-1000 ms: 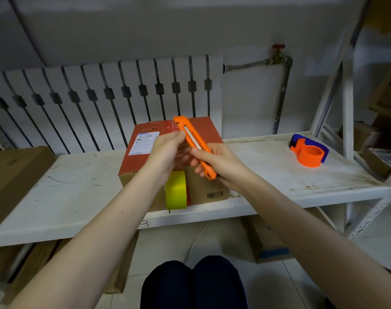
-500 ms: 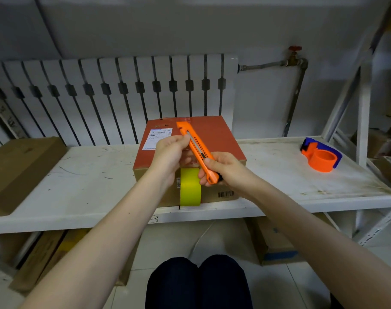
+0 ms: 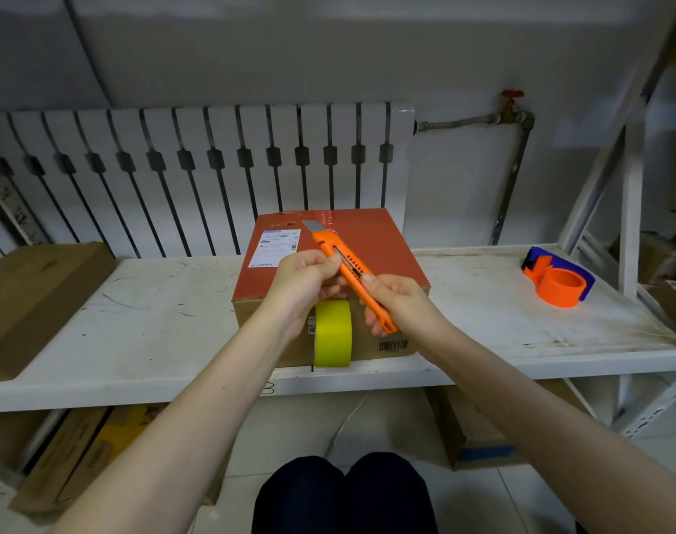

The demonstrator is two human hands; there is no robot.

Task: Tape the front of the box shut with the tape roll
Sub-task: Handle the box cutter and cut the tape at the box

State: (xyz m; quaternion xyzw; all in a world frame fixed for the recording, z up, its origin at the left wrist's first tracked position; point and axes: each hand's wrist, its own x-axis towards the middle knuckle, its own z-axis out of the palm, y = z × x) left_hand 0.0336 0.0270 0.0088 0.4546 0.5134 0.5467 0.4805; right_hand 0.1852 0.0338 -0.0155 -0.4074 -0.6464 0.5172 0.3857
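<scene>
Red-topped cardboard box (image 3: 367,240) sits mid-shelf, yellow tape roll (image 3: 332,333) against its front at 6 o'clock. Right hand (image 3: 398,306) grips orange utility knife (image 3: 352,273); left hand (image 3: 301,283) pinches it near the exposed blade, pointing 11 o'clock. Risk: slip nicks fingers or box.

**Layout around the box**

The box (image 3: 330,260) sits on the shelf (image 3: 136,341), at its front edge. A tape roll (image 3: 333,333) stands against the box's front face. A flat carton (image 3: 32,298) lies well left of the box, a tape dispenser (image 3: 558,281) well right. A radiator (image 3: 197,175) stands behind the box. Both hands hold a utility knife (image 3: 350,273) above the box's front.
</scene>
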